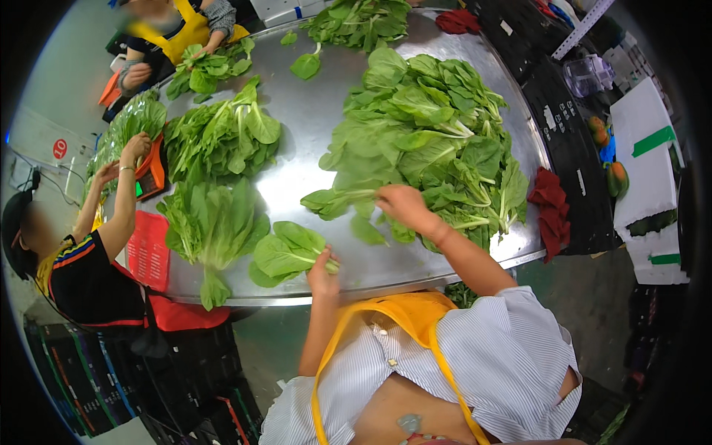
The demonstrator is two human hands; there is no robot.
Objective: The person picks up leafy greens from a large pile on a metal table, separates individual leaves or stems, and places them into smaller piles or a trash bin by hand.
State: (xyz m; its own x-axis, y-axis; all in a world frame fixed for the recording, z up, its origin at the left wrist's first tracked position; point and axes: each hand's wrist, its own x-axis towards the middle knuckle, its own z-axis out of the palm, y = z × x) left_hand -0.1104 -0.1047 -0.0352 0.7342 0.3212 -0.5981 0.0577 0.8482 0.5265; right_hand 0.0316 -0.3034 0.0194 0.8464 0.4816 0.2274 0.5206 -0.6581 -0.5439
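Observation:
My left hand (324,273) grips a small bunch of leafy greens (283,253) by the pale stems, just above the table's near edge. My right hand (406,206) pinches the stem end of another leafy green (328,201), whose leaves point left. Behind and to the right of that hand lies a large pile of loose leafy greens (428,122), its near-left part blurred. A fanned heap of greens (214,222) rests left of my left hand, with a further heap (222,136) beyond it.
The steel table (300,139) spans the view. At left, a co-worker handles bagged greens (130,119) by an orange scale (151,175); another at the far side holds greens (208,69). A red cloth (549,208) lies at the right edge, beside black crates (567,150).

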